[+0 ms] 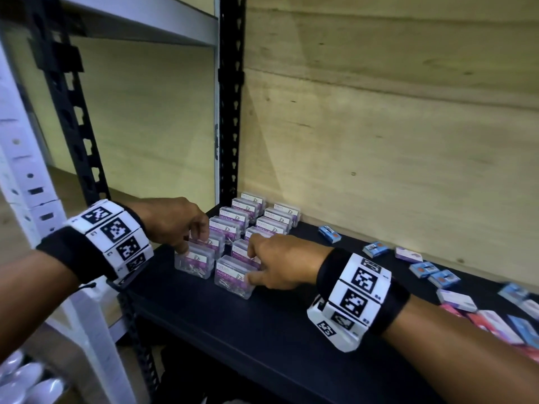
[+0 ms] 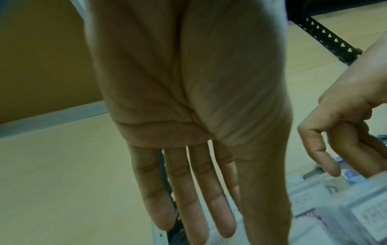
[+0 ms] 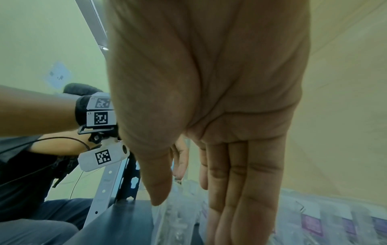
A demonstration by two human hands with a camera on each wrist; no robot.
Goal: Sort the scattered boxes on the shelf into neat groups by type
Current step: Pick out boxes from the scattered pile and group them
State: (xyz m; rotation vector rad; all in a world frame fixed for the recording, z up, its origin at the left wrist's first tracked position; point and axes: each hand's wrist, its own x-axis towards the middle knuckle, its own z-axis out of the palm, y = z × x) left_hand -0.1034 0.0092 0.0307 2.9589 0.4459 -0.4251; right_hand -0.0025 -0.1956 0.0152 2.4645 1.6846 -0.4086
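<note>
Clear paper-clip boxes with purple labels [image 1: 256,217] stand in two rows at the left end of the black shelf [image 1: 262,330]. My left hand [image 1: 194,243] reaches down on the front box of the left row [image 1: 192,262], its straight fingers touching the box's top and side. My right hand [image 1: 253,263] lies against the front box of the right row [image 1: 233,278], thumb at its right side and fingers on the box behind. In the left wrist view the left hand [image 2: 209,215] shows straight fingers above the boxes [image 2: 366,215]. In the right wrist view the right hand [image 3: 188,199] is also straight-fingered.
Small blue boxes [image 1: 329,234] [image 1: 375,248], a purple-white box [image 1: 408,254] and several pink and blue ones [image 1: 495,325] lie scattered along the shelf to the right. A black slotted upright [image 1: 230,97] stands behind the rows. A wood panel [image 1: 379,126] backs the shelf.
</note>
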